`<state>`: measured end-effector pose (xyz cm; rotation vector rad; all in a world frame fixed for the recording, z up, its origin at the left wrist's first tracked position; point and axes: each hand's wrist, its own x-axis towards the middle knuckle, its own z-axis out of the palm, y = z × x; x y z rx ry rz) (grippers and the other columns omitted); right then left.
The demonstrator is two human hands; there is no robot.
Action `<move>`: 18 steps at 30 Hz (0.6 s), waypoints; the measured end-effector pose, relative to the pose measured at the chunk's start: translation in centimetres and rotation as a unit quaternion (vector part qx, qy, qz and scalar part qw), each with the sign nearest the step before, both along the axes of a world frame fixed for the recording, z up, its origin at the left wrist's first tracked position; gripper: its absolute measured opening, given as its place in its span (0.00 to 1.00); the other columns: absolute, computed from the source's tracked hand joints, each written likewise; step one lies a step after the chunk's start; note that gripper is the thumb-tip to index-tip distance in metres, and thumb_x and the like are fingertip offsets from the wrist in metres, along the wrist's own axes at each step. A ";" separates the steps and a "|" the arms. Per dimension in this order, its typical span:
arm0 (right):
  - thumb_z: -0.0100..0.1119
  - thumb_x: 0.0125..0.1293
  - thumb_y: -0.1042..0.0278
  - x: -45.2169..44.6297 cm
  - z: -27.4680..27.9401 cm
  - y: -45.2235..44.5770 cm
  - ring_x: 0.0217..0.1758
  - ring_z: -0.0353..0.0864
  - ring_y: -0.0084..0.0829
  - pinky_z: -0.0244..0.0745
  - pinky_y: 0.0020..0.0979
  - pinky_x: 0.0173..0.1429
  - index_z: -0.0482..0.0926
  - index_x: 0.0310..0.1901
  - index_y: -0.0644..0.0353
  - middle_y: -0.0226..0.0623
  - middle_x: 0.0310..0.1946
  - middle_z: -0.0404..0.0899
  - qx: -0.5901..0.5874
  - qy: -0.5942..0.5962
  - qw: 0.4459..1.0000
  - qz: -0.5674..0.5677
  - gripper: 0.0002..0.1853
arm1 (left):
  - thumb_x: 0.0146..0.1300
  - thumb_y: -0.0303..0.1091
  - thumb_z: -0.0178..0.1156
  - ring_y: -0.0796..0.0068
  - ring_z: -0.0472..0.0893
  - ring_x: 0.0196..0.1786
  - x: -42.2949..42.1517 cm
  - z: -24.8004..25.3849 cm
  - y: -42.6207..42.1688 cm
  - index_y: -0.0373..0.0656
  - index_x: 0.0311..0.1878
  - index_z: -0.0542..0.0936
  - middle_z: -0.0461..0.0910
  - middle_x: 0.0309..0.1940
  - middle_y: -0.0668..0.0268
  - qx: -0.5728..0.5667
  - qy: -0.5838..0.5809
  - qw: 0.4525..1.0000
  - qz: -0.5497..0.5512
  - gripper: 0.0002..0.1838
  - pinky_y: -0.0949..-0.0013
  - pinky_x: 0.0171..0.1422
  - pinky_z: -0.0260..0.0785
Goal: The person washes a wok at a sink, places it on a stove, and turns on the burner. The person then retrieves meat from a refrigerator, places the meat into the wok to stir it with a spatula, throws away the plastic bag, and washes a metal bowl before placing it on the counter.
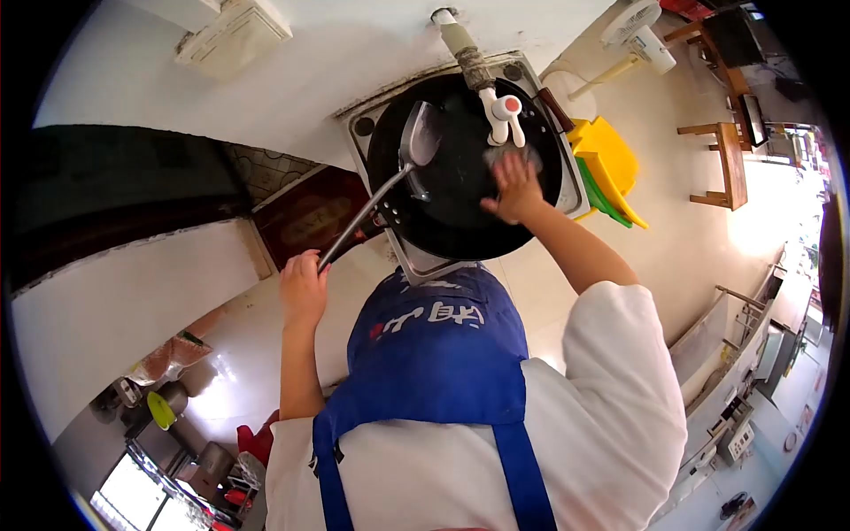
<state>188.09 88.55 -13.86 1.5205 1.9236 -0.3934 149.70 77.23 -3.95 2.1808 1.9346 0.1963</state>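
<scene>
My left hand (304,288) is closed around the end of the long handle of a metal wok spatula (365,212). The spatula's blade (420,133) rests over the left side of a large black wok (452,217). Inside the wok, on the right, my right hand (516,192) is flat with its fingers stretched out, somewhat blurred. Its fingertips touch a greyish patch (522,159) below the tap; I cannot tell whether this is a scourer or water. A white tap (496,119) with a red-centred knob hangs over the wok.
The wok sits in a square metal frame (580,190) against the white wall. A brown side handle (555,111) sticks out at its right. Yellow and green plastic stools (611,155) stand close by on the right. Beyond are a fan (651,49) and a wooden bench (731,164).
</scene>
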 end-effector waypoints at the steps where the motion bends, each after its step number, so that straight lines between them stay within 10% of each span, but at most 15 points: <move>1: 0.32 0.61 0.28 -0.9 0.7 -1.1 0.76 0.23 0.42 0.24 0.46 0.74 0.40 0.71 0.56 0.46 0.73 0.29 -0.082 0.021 0.996 0.012 0.47 | 0.54 0.33 0.61 0.59 0.74 0.47 0.0 0.1 0.1 0.40 0.39 0.71 0.77 0.43 0.63 0.004 0.007 1.000 -0.001 0.12 0.59 0.51 0.65; 6: 0.29 0.61 0.27 -7.3 -0.9 -1.8 0.75 0.22 0.45 0.26 0.51 0.73 0.36 0.71 0.59 0.49 0.72 0.26 -0.193 0.194 0.962 -0.001 0.48 | 0.54 0.33 0.62 0.59 0.74 0.46 0.1 0.5 0.7 0.40 0.39 0.71 0.77 0.42 0.63 0.032 0.020 0.999 -0.001 0.13 0.59 0.50 0.65; 18: 0.46 0.63 0.43 -3.2 -6.5 7.1 0.75 0.37 0.39 0.39 0.44 0.73 0.59 0.65 0.58 0.43 0.71 0.43 0.245 0.313 0.905 0.152 0.34 | 0.52 0.34 0.63 0.60 0.74 0.45 -0.2 1.7 1.3 0.41 0.39 0.72 0.78 0.40 0.63 0.046 0.042 0.997 -0.036 0.13 0.60 0.48 0.66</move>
